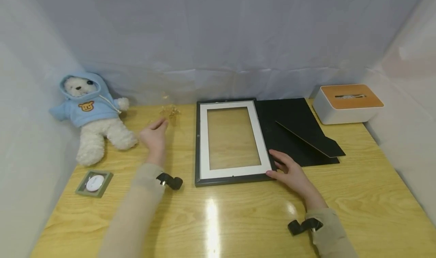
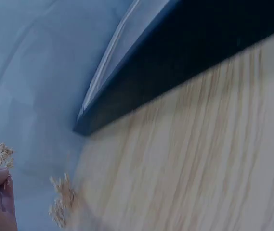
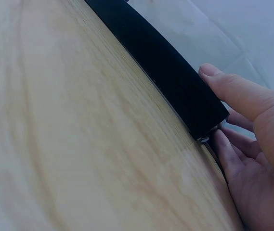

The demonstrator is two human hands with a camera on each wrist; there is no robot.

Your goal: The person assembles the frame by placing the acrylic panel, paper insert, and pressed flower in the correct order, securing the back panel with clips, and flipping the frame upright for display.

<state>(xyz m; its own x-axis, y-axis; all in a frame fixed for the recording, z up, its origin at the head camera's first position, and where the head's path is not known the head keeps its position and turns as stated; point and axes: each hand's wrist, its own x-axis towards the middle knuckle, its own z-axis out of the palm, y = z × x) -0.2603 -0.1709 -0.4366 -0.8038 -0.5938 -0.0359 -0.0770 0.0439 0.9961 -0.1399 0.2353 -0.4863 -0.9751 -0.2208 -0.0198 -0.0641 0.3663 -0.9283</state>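
Observation:
A small sprig of dried flowers (image 2: 0,154) shows between the thumb and fingertips of my left hand (image 1: 154,137), which pinches it above the table, left of the frame. Behind that hand, more dried flowers (image 1: 170,110) stand near the back edge; what holds them is too faint to tell. A black picture frame (image 1: 231,181) with a white mat (image 1: 203,144) lies flat mid-table. My right hand (image 1: 289,173) grips its near right corner, thumb on the front edge and fingers at the side. Beside it lies the black backing board (image 1: 282,110) with its stand flap (image 1: 313,139) raised.
A plush bear (image 1: 90,110) in a blue hoodie sits at the back left. In front of it lies a small green square case (image 1: 105,184) with a round white piece inside. A tissue box (image 1: 334,114) stands at the back right. Pale cloth (image 1: 218,34) hangs behind the wooden table (image 1: 245,216).

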